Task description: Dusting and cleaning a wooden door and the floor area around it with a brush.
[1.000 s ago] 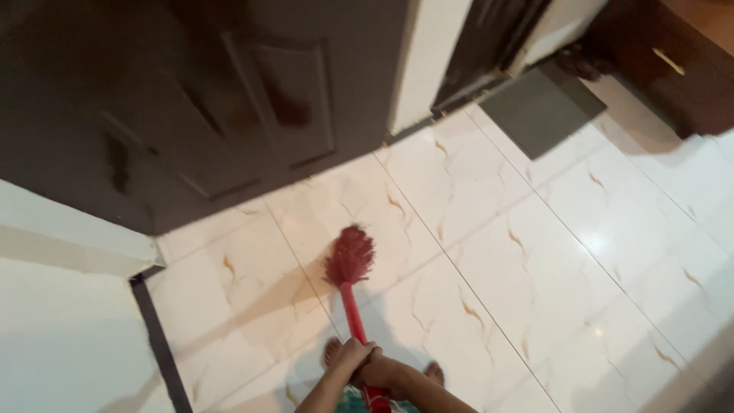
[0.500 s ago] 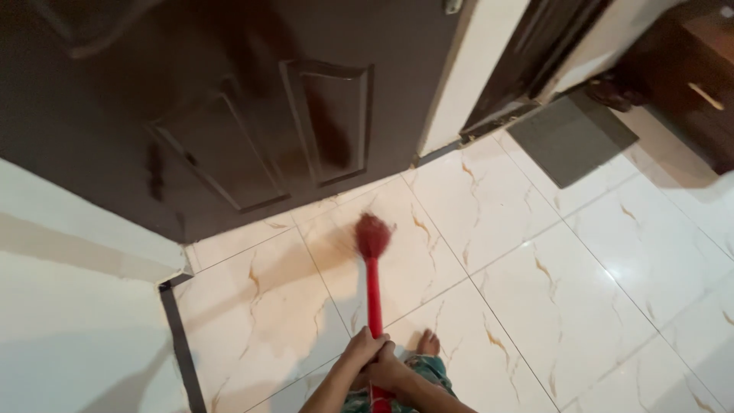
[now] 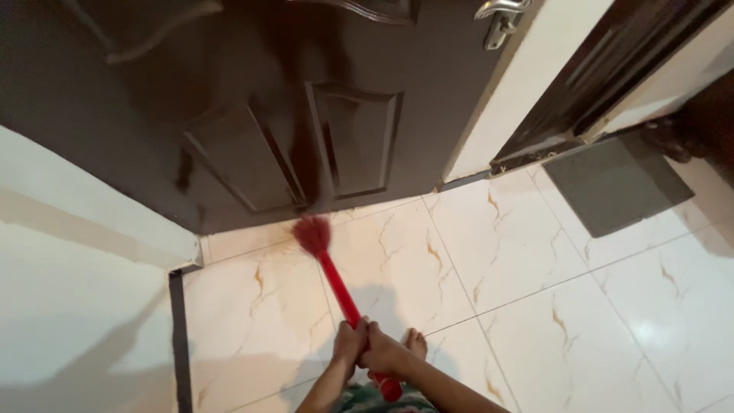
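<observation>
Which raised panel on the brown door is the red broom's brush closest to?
The upright rectangular panel low on the door, just above the broom. The brush tip sits almost under its left bottom corner; the slanted panel beside it is farther left.

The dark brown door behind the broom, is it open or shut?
Open. The dark door stands swung away from the white wall edge, with the doorway's dark frame showing beyond it. The red broom reaches its foot.

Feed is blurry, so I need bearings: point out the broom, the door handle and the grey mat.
broom (image 3: 334,275), head view, on the red handle.
door handle (image 3: 498,14), head view, on the metal lever.
mat (image 3: 616,183), head view, on its grey middle.
</observation>
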